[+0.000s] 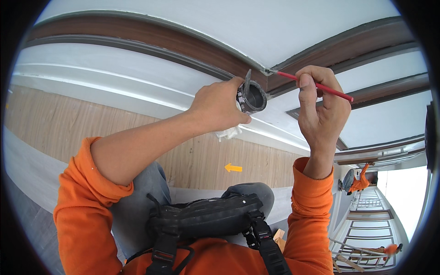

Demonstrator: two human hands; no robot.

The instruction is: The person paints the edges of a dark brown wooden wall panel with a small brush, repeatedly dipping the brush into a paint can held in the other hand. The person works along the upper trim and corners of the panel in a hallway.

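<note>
Fingers of left hand (216, 104) curled round dark cup (247, 108); right hand (324, 107) pinching red brush (336, 92), tip at brown trim (348, 51).

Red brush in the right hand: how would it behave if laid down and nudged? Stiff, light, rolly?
The red brush is probably stiff: its handle runs straight past the right hand. Likely light, being pencil-thin. It may roll when nudged, since it looks slim and roundish, though its cross-section isn't clear.
</note>
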